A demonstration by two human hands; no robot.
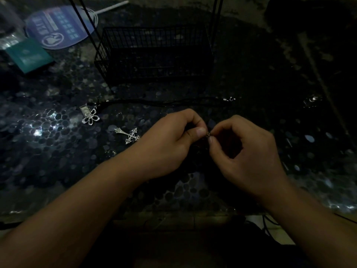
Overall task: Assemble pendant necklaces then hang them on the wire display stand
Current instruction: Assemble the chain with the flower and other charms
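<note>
Pinching a tiny silver fitting (pixel 208 134) between them, the left hand (pixel 170 144) and right hand (pixel 245 151) work close together above the dark surface (pixel 58 151), each grip closed on it with thumb and fingertip; likely an assembly step, needing fine alignment next. Two pendants lie left: one flower (pixel 90 116), one cross (pixel 128 135). One black cord (pixel 164 102) lies before one wire display stand (pixel 152 53).

Can't read anything here, the print on the round blue fan (pixel 52 26) is just too blurry.
</note>
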